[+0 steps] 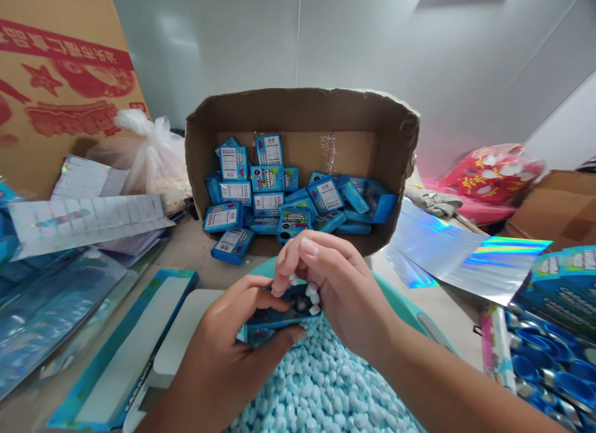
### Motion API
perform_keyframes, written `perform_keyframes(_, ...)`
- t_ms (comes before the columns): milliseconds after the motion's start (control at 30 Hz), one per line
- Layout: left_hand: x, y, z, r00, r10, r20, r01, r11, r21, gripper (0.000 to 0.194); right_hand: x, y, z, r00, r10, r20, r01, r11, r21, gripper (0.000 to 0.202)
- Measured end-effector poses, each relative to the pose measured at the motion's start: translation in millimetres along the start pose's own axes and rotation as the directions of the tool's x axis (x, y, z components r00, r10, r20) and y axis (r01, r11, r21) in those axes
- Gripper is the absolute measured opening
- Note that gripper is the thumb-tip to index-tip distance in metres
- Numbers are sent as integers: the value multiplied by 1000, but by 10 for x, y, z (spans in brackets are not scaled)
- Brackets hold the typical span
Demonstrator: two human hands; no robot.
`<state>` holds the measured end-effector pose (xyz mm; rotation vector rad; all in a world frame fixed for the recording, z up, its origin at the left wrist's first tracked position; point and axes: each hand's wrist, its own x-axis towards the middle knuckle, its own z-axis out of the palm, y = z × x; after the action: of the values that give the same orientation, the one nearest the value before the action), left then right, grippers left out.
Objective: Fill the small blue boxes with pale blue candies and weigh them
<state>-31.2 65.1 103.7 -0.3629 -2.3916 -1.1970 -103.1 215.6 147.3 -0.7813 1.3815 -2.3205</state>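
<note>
My left hand [242,321] grips a small blue box [267,320] above a light green basin [393,296] of pale blue candies [321,383]. Something dark and round [302,302] shows in the box's opening. Curled over that opening is my right hand [339,284], with a few white candies [313,293] held against its fingers and palm. Behind both hands a cardboard box [298,113] lies open toward me, holding several blue candy boxes [267,178].
Flat blue packaging [130,358], a tied plastic bag [149,147] and silvery strips [88,218] lie on the left. At right are shiny sheets [470,253], blue boxes [568,284] and a tray of blue items [554,364]. A large carton [60,79] stands back left.
</note>
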Motion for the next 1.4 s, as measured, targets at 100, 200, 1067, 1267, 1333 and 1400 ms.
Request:
perform_keyframes(100, -11, 15, -2, 1000, 2, -11, -2, 1000, 12, 22, 1, 7, -13, 1000, 2, -7, -2, 1000, -14, 35)
perform_keyframes(200, -28, 20, -5, 997, -22, -73, 22, 1000, 8, 21, 6, 10, -41, 999, -9, -37, 8, 1000, -12, 36)
perform_keyframes(1067, -24, -77, -50, 942, -82, -325, 98, 995, 35, 20, 46, 25, -194, 987, 8, 162, 120, 638, -761, 21)
perform_keyframes(1267, 16, -217, -517, 930, -62, -364, 59, 998, -19, 37, 73, 139, -288, 988, 62, 142, 49, 744, -666, 31)
perform_keyframes(1333, -8, -334, -805, 915, -140, -380, 123, 990, -70, 49, 76, 158, -278, 981, 129, 146, 22, 671, -741, 26)
perform_keyframes(1400, -62, -482, -1074, 919, -197, -342, 167, 979, -116, 52, 68, 181, -264, 957, 220, 187, 32, 563, -826, 25)
